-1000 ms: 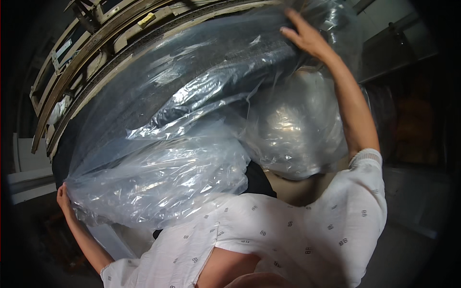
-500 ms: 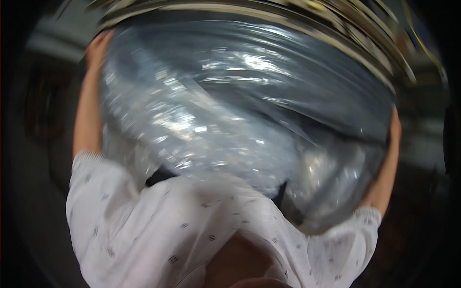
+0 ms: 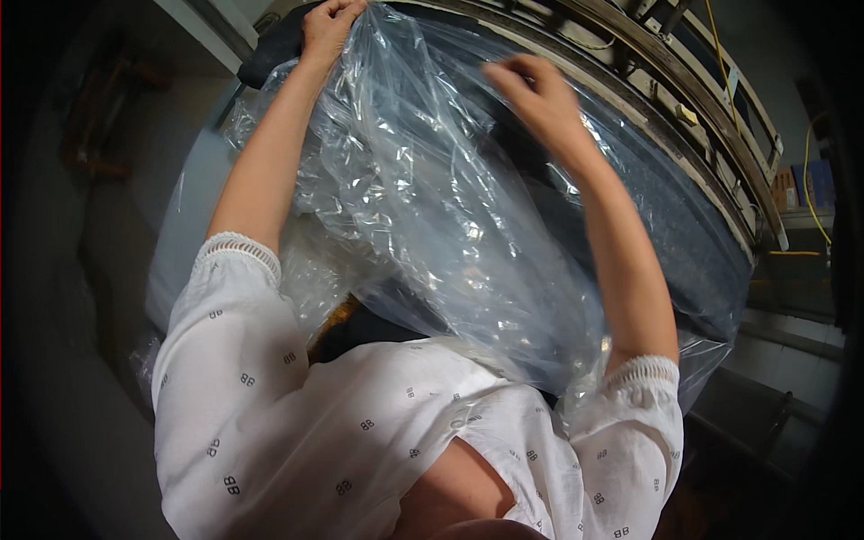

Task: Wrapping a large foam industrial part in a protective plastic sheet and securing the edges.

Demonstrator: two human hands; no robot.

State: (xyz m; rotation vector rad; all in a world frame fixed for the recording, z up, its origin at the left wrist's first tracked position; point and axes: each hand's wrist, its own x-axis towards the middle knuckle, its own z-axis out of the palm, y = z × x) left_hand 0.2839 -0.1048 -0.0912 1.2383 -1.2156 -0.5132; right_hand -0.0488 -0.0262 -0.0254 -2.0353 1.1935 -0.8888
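Drawn inward since half a second ago from the far right end of a dark worktop point(image 3: 274, 52), the right hand point(image 3: 547, 99) is now held above the middle of a clear plastic sheet point(image 3: 450, 211). By the left hand point(image 3: 326, 34), the sheet is pinched at the top of the view, where its folds are gathered into a point. The right hand's fingers are curled toward the thumb; whether any plastic is caught between them cannot be told.

Across the worktop the sheet is spread, crumpled and shiny on the left and drawn flatter on the right, with its near part hung down in front of the person's body. Beneath the left forearm, more bunched plastic point(image 3: 319, 261) can be seen.

Along the worktop's far side, a brown rail point(image 3: 773, 211) is set in a frame of bars. Past it, at the right, a yellow cord point(image 3: 717, 49) is hung, and blue and brown boxes point(image 3: 817, 184) are stacked. By the person, a white blouse point(image 3: 342, 423) with small dark prints is worn.
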